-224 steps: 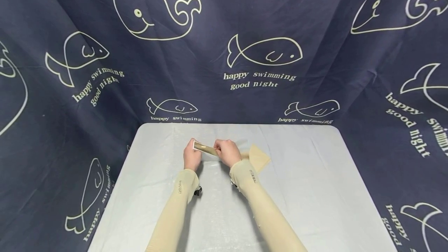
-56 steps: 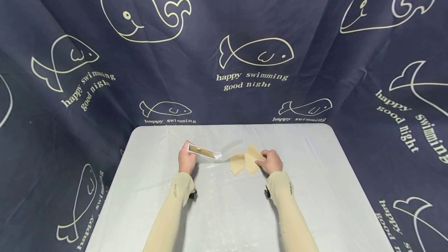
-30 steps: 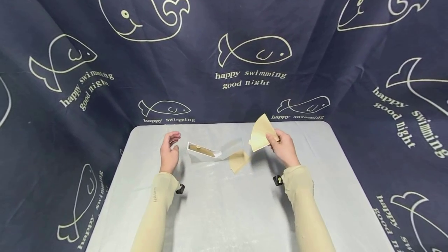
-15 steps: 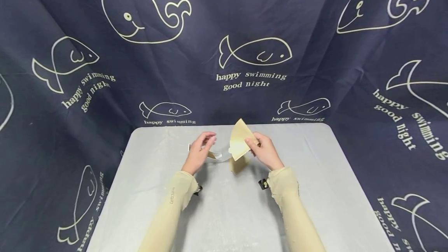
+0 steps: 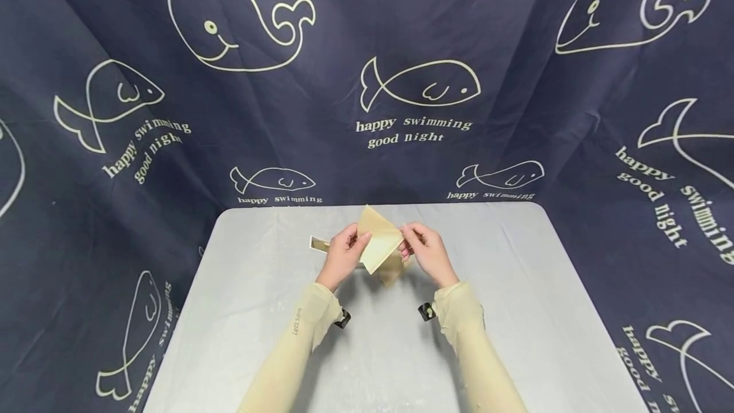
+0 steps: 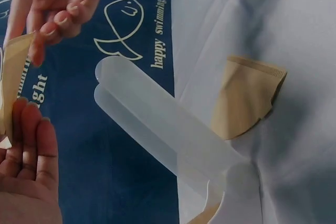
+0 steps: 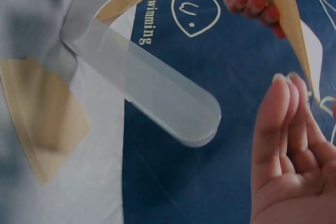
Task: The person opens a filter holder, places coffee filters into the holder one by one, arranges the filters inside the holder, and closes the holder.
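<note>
A tan cone-shaped coffee filter (image 5: pixel 380 242) is held above the middle of the table's far part. My left hand (image 5: pixel 342 255) grips its left side, thumb on the near face and fingers behind. At its right corner, my right hand (image 5: pixel 429 251) pinches the edge; the right wrist view hides most of that thumb. Below lies another coffee filter (image 6: pixel 247 98), flat on the table. A white filter holder (image 6: pixel 242 188) with tan paper inside stands behind my left hand, its long translucent lid (image 6: pixel 152 116) swung out to one side.
The white table (image 5: pixel 378 349) has rounded far corners. Dark blue curtains (image 5: pixel 321 120) printed with fish and whales hang behind it and on both sides.
My left hand let go of the filter holder and moved right to grip the filter. My right hand lifted that filter from the table and brought it left; the filter has turned.
</note>
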Tool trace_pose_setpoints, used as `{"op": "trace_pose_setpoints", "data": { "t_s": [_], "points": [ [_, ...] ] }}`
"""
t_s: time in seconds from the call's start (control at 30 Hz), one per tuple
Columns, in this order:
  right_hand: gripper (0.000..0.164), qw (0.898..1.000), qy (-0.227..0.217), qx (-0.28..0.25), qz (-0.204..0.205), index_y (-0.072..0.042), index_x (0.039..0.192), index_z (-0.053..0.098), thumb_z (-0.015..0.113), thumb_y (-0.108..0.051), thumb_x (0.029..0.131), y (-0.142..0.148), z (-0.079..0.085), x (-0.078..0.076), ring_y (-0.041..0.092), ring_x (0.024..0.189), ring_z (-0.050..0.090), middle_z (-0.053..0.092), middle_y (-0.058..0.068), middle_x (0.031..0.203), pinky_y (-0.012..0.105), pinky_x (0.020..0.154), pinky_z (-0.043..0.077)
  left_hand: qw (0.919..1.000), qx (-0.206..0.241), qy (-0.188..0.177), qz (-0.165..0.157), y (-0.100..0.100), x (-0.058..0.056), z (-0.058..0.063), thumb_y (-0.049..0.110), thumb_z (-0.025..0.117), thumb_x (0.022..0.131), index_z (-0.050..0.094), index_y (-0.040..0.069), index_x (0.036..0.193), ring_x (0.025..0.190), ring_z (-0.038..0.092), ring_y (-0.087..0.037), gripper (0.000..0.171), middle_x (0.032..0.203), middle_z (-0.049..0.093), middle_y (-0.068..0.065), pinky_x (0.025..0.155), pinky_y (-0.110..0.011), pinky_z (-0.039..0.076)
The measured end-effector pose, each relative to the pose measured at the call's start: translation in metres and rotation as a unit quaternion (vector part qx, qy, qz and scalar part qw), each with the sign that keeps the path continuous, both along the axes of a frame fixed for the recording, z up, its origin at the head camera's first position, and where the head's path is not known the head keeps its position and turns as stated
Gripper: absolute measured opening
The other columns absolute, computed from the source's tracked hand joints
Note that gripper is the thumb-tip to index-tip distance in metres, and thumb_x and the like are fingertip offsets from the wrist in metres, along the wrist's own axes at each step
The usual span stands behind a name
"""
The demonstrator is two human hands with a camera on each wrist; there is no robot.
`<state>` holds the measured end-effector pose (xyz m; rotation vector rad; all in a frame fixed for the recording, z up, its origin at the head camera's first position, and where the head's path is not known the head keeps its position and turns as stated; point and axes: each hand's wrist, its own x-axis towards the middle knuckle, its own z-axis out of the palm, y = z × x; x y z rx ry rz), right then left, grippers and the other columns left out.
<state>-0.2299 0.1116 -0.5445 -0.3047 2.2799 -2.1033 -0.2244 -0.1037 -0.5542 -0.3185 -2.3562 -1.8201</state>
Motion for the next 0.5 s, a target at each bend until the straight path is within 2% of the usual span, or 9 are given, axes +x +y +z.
{"op": "trace_pose_setpoints", "data": {
  "t_s": [0.17,0.23,0.3,0.4,0.43,0.5],
  "points": [
    [0.038,0.996,0.013,-0.071,-0.045,0.016,0.109,0.065,0.050,-0.018,0.110,0.007,-0.009,-0.002,0.010,0.061,0.064,0.066,0.011,0.074,0.027,0.058,0.059,0.9993,0.037,0.006,0.001,-0.004,-0.001,0.000,0.016,0.065,0.102,0.068,-0.001,0.099,0.066,0.058,-0.007,0.017,0.080,0.068,-0.014,0.059,-0.020,0.047],
    [0.035,0.995,0.016,-0.083,-0.044,0.017,0.111,0.063,0.053,-0.017,0.109,0.005,-0.012,-0.001,0.010,0.064,0.067,0.067,0.007,0.076,0.029,0.062,0.062,0.9991,0.043,0.006,0.006,-0.004,-0.002,0.000,0.016,0.065,0.102,0.067,-0.002,0.098,0.064,0.056,-0.007,0.018,0.077,0.066,-0.015,0.058,-0.019,0.046],
    [0.031,0.996,0.011,-0.089,-0.025,0.017,0.112,0.062,0.056,-0.013,0.107,-0.001,-0.012,0.001,0.010,0.068,0.069,0.069,0.005,0.079,0.030,0.066,0.063,0.9989,0.046,0.009,0.011,-0.002,-0.001,-0.001,0.016,0.066,0.102,0.067,-0.001,0.096,0.063,0.055,-0.007,0.018,0.075,0.064,-0.015,0.057,-0.019,0.045],
    [0.025,0.998,-0.011,-0.064,0.005,0.017,0.113,0.062,0.060,-0.005,0.104,-0.013,-0.012,0.004,0.009,0.074,0.071,0.074,0.009,0.086,0.033,0.071,0.064,0.9987,0.047,0.012,0.014,0.002,0.000,-0.002,0.014,0.066,0.102,0.066,-0.001,0.095,0.063,0.055,-0.006,0.017,0.075,0.064,-0.013,0.057,-0.019,0.045],
    [0.024,0.999,-0.015,-0.047,0.008,0.018,0.112,0.062,0.061,-0.004,0.103,-0.017,-0.012,0.005,0.008,0.074,0.071,0.074,0.012,0.088,0.031,0.070,0.063,0.9988,0.046,0.010,0.013,0.004,0.001,-0.003,0.014,0.066,0.102,0.067,-0.001,0.096,0.064,0.056,-0.006,0.016,0.076,0.065,-0.012,0.057,-0.019,0.046],
    [0.024,1.000,-0.021,-0.012,0.005,0.017,0.112,0.064,0.064,-0.005,0.101,-0.023,-0.013,0.005,0.008,0.074,0.071,0.075,0.020,0.091,0.036,0.071,0.064,0.9987,0.052,-0.001,0.002,0.006,0.002,-0.004,0.014,0.065,0.102,0.066,-0.002,0.098,0.067,0.058,-0.006,0.017,0.079,0.067,-0.011,0.059,-0.020,0.048]
  ]
}}
